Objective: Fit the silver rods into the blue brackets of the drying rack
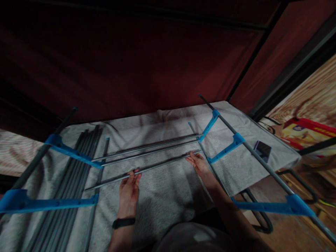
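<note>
Grey metal is forming the slender tube (162,163) that both hands are holding: the left hand (130,187) is pinching it left of its middle, the right hand (197,163) near its right end. A dark wristband (123,223) is circling the left wrist. The tube is running crosswise on the near side of two parallel crossbars (152,153), which are spanning blue plastic brackets (72,151). Its ends are appearing beside the inner rods (93,213); whether they are touching cannot be told. With so light a pinch, uneven lifting could be tilting the tube, making it slip or knock a bracket. Loose tubes (65,182) are lying side by side at left on a pale cloth (168,203). At far right, a red-and-yellow carton (309,131) is sitting, its contents not showing.
</note>
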`<state>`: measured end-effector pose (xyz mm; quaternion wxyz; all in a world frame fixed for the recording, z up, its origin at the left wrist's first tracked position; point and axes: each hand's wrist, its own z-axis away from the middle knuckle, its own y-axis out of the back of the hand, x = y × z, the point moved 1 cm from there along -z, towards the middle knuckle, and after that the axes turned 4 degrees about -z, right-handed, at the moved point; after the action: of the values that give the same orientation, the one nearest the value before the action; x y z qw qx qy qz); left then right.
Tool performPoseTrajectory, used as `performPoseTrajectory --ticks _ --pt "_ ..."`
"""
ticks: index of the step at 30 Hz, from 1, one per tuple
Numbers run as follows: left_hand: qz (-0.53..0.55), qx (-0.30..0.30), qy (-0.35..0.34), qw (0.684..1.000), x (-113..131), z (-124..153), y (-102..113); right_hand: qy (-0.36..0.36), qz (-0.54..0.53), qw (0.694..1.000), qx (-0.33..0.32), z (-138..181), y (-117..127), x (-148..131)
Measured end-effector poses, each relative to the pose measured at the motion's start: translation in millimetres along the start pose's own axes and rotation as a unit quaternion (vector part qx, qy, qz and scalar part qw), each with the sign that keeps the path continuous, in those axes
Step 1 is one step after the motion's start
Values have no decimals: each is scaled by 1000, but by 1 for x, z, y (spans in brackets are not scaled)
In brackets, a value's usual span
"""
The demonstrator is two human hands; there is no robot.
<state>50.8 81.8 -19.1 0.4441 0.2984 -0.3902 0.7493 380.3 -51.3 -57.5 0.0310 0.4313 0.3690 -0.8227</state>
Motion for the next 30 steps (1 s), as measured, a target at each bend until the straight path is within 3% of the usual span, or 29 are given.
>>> performPoseTrajectory --ticks 9,14,30 --pt "31 -23 -18 999 -5 4 9 25 27 999 -21 0 2 5" --pt "25 6 -17 1000 -6 6 5 41 32 999 -14 0 3 8" --pt "4 -4 -15 1000 -6 9 5 19 37 999 -11 8 -1 -2"
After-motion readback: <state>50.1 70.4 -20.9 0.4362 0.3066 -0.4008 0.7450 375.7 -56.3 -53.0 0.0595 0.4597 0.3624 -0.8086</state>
